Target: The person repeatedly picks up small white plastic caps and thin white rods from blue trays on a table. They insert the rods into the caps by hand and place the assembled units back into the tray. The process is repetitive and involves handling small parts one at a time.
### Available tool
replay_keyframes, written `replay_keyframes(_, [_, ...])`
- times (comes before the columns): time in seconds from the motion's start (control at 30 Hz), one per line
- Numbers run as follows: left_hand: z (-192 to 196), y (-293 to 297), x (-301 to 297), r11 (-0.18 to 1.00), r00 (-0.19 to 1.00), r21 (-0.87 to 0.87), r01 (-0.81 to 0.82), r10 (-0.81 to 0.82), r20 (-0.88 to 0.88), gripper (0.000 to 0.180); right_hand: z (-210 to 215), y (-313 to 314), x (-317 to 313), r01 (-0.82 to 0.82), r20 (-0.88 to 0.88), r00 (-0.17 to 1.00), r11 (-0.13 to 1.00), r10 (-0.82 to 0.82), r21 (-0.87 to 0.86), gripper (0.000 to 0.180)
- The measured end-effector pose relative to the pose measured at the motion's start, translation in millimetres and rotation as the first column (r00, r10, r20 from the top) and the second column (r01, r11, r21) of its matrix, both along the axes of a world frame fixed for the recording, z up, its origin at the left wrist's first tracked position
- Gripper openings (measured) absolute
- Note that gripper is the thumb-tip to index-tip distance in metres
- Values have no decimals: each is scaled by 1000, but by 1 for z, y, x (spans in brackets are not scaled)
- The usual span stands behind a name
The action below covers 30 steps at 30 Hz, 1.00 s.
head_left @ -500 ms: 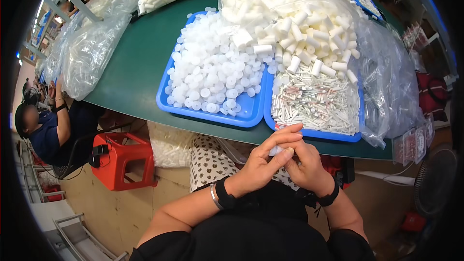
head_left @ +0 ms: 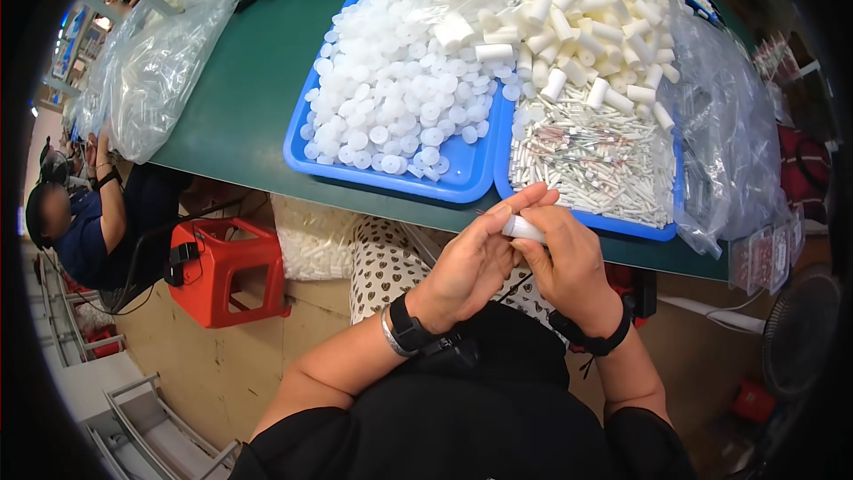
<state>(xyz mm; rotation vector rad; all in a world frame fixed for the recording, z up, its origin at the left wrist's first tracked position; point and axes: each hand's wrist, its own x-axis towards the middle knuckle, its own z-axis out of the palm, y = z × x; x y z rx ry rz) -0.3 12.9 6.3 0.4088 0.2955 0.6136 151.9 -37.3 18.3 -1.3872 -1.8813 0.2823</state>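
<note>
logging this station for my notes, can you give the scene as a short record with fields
left hand: left hand, fingertips on a small white tube
right hand: right hand, grip closed around the same tube
left tray: blue tray heaped with round white caps
right tray: blue tray with thin white sticks and white tubes
surface: green table
below: red stool

Smooth white plastic tube (head_left: 522, 229); glossy tray (head_left: 382, 178)
</note>
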Motion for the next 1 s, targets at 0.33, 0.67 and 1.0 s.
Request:
replay_keyframes(0.33, [-8,-19,5,997,994,-48,-66,70,85,44,-3,-7,-10,0,15,1000,999,0,-49,26])
replay_keyframes(0.67, [-6,-8,-2,995,998,-104,-2,8,58,46,-3,-3,-9,-3,132,991,994,-11,112,38])
replay_keyframes(1.0, [-7,-18,4,986,994,-143,-79,90,67,54,-9,-9,-36,139,33,990,989,-137,-45,26])
